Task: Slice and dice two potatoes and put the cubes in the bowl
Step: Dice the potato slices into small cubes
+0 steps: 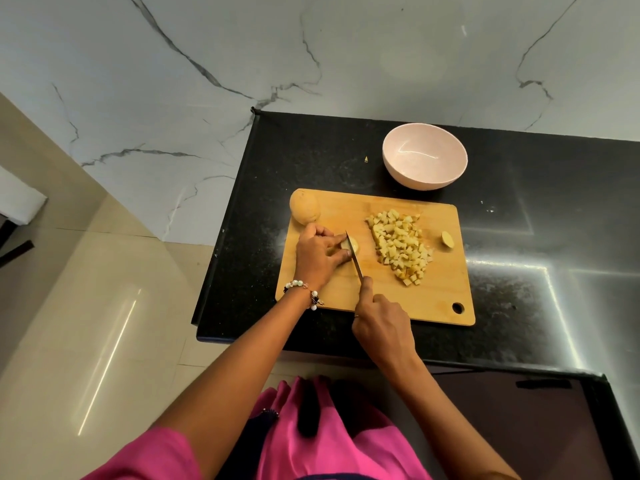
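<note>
Black speckled stone table (519,209) against a white marble-veined wall (173,81); beige tiled floor (86,306) at 9 o'clock.

Wooden cutting board (433,292) lies flat near the table's front edge, hanging hole (458,308) at its 5 o'clock corner.

Pink bowl (425,156) stands upright on the table at 12 o'clock of the board, just beyond its far edge, not touching it. No cubes visible inside.

Heap of potato cubes (400,245) sits on the board right of centre. Small potato end piece (447,239) at 3 o'clock of the heap, apart from it.

Whole unpeeled potato (304,211) rests at the board's 10 o'clock corner, partly overhanging the edge.

Left hand (320,256): grip curled down over a potato piece (354,244) on the board, fingertips pinning it; most of the piece is hidden under the fingers. Beaded bracelet (304,292) on that wrist.

Right hand (382,327): grip clamped round the handle of a kitchen knife (355,258), forefinger laid forward toward the blade. Blade stands edge-down against the exposed end of the piece, right beside the left fingertips, tip pointing to 12 o'clock.

Pink sleeves and garment (311,445) at 6 o'clock.
</note>
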Tool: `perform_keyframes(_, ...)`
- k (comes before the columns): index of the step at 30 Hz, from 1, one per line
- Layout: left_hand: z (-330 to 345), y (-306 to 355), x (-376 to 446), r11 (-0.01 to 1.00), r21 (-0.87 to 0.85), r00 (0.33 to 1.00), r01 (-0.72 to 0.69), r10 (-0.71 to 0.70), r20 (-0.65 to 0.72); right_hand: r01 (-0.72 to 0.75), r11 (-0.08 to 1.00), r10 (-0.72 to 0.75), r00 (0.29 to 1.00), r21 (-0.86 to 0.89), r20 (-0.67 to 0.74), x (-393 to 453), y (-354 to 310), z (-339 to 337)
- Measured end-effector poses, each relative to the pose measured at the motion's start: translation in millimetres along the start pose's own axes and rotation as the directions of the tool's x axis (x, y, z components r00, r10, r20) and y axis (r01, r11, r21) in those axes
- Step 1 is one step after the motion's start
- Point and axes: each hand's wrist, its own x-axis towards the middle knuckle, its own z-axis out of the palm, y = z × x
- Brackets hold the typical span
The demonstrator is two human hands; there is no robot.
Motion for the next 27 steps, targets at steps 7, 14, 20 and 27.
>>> perform_keyframes(7,-5.8,-2.7,-0.9,1.000,-0.007,1.000,-0.020,0.021,0.024,-0.010,0.999,0.012,0.999,0.054,-0.031,15.5,2.9,-8.8)
perform_keyframes(14,-2.9,-4.3,-1.8,0.999,-0.024,0.999,-0.022,0.021,-0.033,-0.009,0.998,0.007,1.000,-0.064,-0.028,22.8,-7.9,-6.9)
perform_keyframes(20,0.5,-3.4,-1.9,0.999,-0.051,0.997,-0.011,0.007,-0.081,-0.009,0.998,0.006,0.999,-0.056,-0.050,20.2,-12.5,-1.4)
perform_keyframes(27,-3.0,-4.2,-0.6,0.999,-0.046,0.999,-0.013,0.011,-0.031,-0.012,1.000,0.013,0.995,0.017,-0.103,-8.3,-0.9,5.7)
